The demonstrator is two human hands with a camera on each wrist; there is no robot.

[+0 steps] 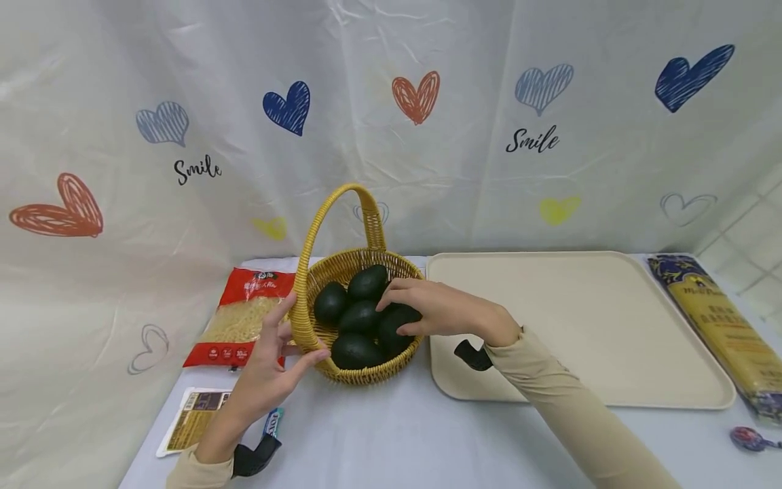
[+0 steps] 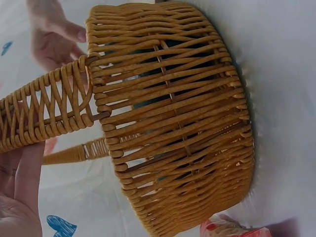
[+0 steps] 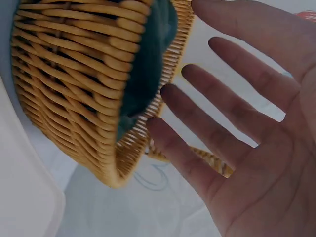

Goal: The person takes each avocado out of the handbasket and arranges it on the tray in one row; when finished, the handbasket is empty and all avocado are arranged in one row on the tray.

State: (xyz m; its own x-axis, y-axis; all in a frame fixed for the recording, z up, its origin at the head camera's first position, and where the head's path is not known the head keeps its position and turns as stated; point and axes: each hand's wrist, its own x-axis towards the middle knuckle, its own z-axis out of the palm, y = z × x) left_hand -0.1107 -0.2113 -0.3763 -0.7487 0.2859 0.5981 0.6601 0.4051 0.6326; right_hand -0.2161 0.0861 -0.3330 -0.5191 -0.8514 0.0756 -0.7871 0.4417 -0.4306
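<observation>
While the left hand (image 1: 269,370) steadies the round woven yellow basket (image 1: 314,272) with straight fingers at its rim, the right hand (image 1: 427,309), fingers spread, rests on 1 of 5 dark, smooth, oval avocados (image 1: 357,317) inside.

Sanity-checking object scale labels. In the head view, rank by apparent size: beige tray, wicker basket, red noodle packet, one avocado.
Largest to smallest, as seen in the head view:
1. beige tray
2. wicker basket, counting its tall handle
3. red noodle packet, partly hidden behind the left hand, so its rank against the basket is unsure
4. avocado
</observation>
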